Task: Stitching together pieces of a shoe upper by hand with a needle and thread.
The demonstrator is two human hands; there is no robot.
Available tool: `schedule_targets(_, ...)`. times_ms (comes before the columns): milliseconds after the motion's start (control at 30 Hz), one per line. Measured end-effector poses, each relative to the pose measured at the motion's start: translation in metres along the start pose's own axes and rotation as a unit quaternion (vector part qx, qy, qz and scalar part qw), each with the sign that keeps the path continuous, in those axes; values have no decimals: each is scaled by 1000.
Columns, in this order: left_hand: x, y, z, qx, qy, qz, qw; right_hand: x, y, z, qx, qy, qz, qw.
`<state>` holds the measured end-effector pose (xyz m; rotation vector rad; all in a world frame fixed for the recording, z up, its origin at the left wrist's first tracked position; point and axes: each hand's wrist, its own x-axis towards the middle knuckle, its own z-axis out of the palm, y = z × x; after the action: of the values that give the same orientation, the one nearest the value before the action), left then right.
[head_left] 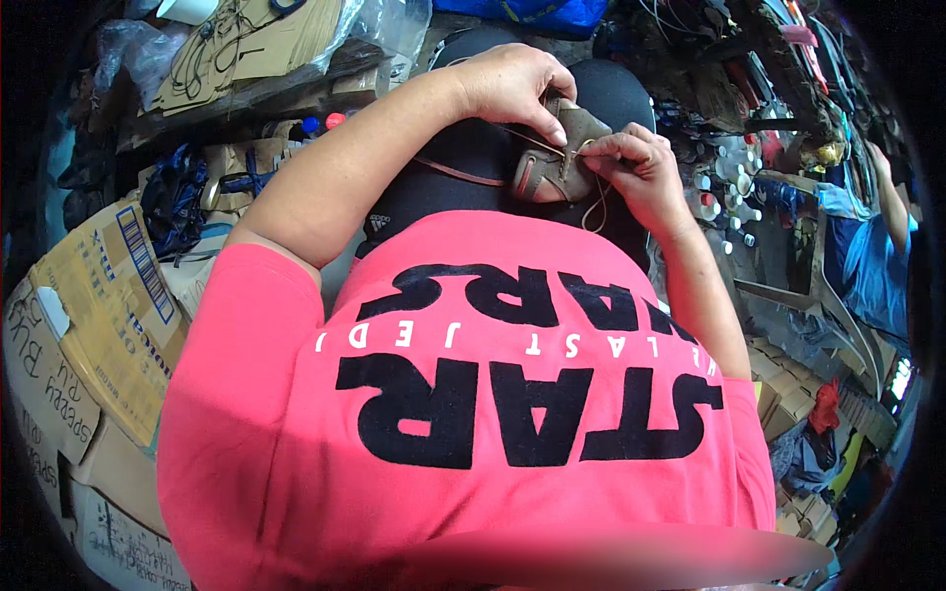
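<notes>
A small brown shoe upper [587,124] rests on my dark-trousered lap, with a lighter lining or edge showing and lace holes along its side. My left hand [517,91] is closed over its far left part, thumb pressed near the lacing. Between the thumb and forefinger of my right hand [639,169] is a thin tan lace [583,150], pinched close to the shoe's middle. A loose loop of the lace hangs below my right fingers. One brown lace strand [458,173] trails left across my thigh. The undersides of the fingers on both hands are partly hidden.
Stacked flat cardboard [251,49] with cords lies at the far left. A yellow-brown carton [108,305] stands at my left. Several plastic bottles [734,172] crowd the right side. Beyond them, a person in blue [877,261] is partly visible near a metal frame.
</notes>
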<state>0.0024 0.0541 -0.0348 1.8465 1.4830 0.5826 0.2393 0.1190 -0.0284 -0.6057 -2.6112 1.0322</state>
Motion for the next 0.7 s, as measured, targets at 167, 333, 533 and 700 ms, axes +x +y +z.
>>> schedule_targets(167, -1, 4, 1, 9, 22, 3, 1000, 1, 8, -5, 140, -27, 46, 989)
schedule_targets(333, -1, 1, 3, 10, 29, 21, 999, 1, 1, 4, 88, 3, 38, 995)
schedule_targets(533, -13, 16, 1, 14, 0, -31, 999, -8, -18, 12, -100, 70, -79, 989)
schedule_targets(700, -51, 18, 10, 60, 167, 30, 984, -18, -19, 10, -108, 76, -88, 987)
